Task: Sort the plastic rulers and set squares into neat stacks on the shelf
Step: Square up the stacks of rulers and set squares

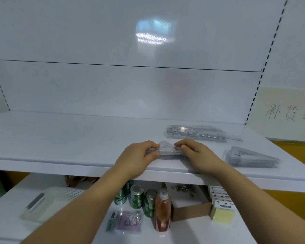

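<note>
My left hand [137,155] and right hand [195,154] each clasp one end of a low stack of clear plastic set squares [167,150], fingers curled over the top and thumbs against the near side. The stack appears to rest on the white metal shelf [60,138], close to the front edge and about mid-width.

Step in hand, as I judge it: squaring this stack up, pressing the ends inward so the pieces line up. Two groups already lie sorted. A pile of long clear plastic rulers [195,133] sits behind and to the right, and a second pile of clear triangular set squares [250,158] sits further right, near the front edge.

The next move likely calls for even pressure from both sides, then a clean release without dragging the top piece askew. The smooth plastic will probably slide readily.

Edges: the front lip is just beside my thumbs, and green drink cans [136,196] stand on the level below it. A push away from me is safer than a pull. The shelf to the left is bare, and the white back panel [113,88] is well apart. The rulers are near on the right rear.
</note>
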